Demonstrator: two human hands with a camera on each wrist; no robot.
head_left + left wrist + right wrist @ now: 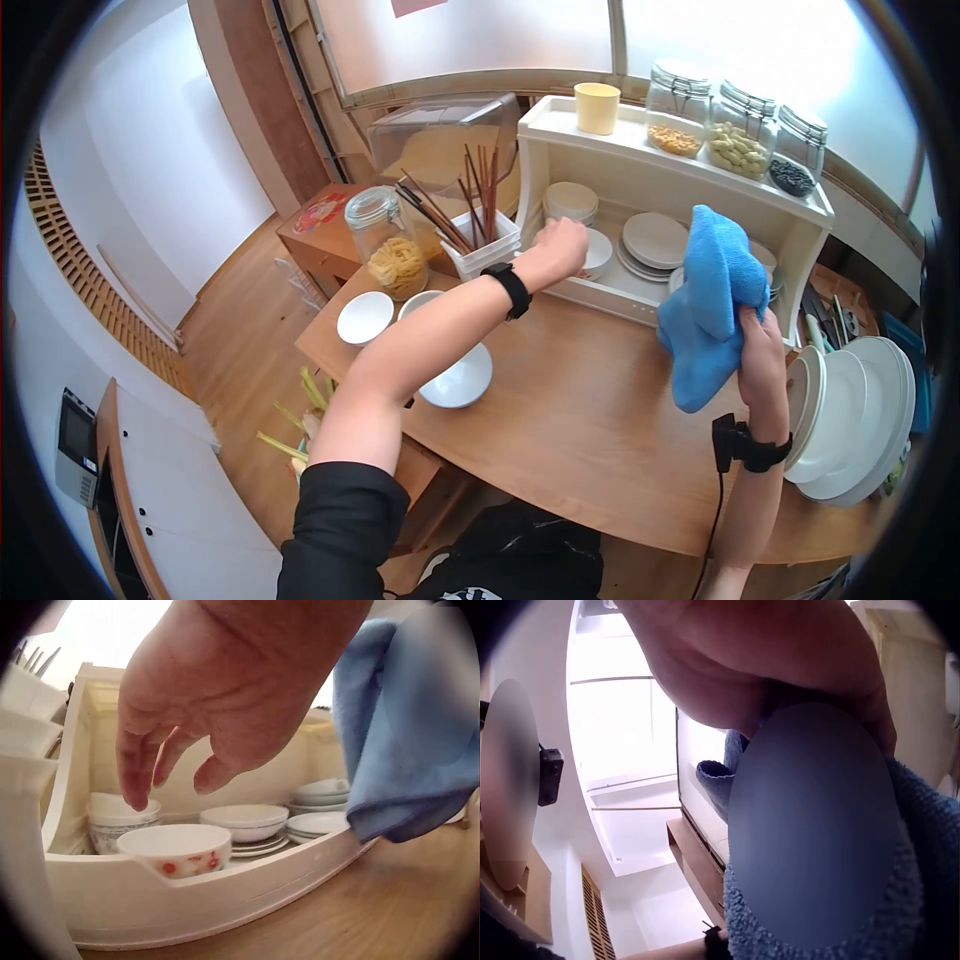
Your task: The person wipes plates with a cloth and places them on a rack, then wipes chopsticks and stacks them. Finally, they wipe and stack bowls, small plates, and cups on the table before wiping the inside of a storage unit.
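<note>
My left hand [562, 245] reaches over the front lip of the cream shelf unit [675, 165], its fingers hanging loosely downward and holding nothing. Below those fingers, in the left wrist view, sits a white bowl with red flowers [191, 859]. Behind it stand stacked bowls [124, 825], and farther right are stacked plates and dishes [247, 817]. My right hand [763, 355] grips a bunched blue cloth [715, 300] above the table, in front of the shelf's right part. In the right wrist view the cloth [915, 885] fills much of the picture beneath the hand.
Left of the shelf are a white holder [483, 255] of chopsticks and a pasta jar [395, 260]. Several white bowls, one at the front [458, 378], lie near my left forearm. Large upright plates [880, 420] stand at right. Jars [742, 130] and a yellow cup [597, 108] top the shelf.
</note>
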